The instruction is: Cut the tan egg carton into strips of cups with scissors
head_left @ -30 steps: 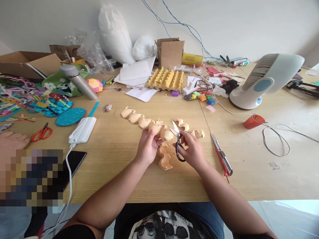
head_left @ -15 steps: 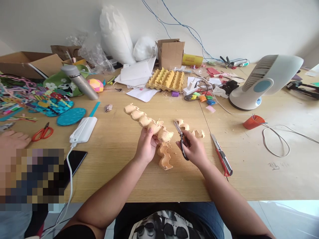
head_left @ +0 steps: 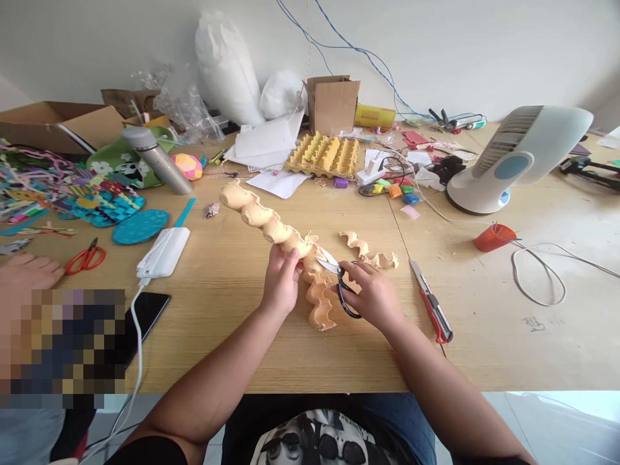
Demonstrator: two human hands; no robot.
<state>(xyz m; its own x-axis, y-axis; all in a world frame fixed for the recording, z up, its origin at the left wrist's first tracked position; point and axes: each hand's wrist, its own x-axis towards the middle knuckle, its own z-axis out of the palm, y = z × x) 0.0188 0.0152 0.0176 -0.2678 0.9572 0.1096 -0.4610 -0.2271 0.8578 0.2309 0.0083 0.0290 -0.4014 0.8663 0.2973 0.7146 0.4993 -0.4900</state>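
My left hand is closed round the near end of a long tan strip of egg carton that slants up and away to the left above the wooden table. In my right hand I grip black-handled scissors, whose blades point left and meet the strip just beside my left thumb. A wavy cut-off piece of carton lies on the table between my hands. Another cut strip lies just beyond my right hand.
A red utility knife lies right of my right hand. A white fan, an orange cup and a looped cable sit to the right. A yellow egg tray, power bank, phone and red scissors lie around.
My left hand has swung the carton strip's far end further left and up. The scissors have turned from pointing upward to pointing left, with their blades now at the strip's near end.
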